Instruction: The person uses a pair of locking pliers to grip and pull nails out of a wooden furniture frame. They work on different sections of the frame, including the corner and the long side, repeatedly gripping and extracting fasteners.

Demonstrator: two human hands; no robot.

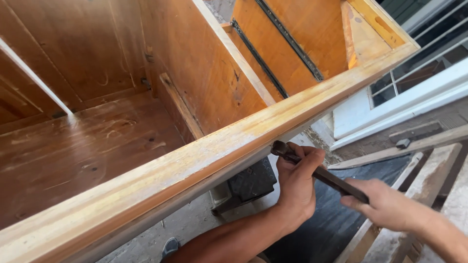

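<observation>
A dark metal pry bar (325, 175) runs from lower right up to the underside of the cabinet's front moulding (204, 156). My left hand (297, 182) wraps around the bar near its tip, just below the moulding. My right hand (385, 202) grips the bar's lower end, farther right. The wooden cabinet (97, 146) lies tipped, its orange-brown inside open to me, with a worn, pale upper edge on the moulding.
A vertical divider (219, 73) splits the cabinet; black drawer slides (287, 39) line the far compartment. A dark block (251, 182) sits under the cabinet. A white window frame (404, 92), loose timber planks (419, 180) and a black sheet (326, 224) lie at right.
</observation>
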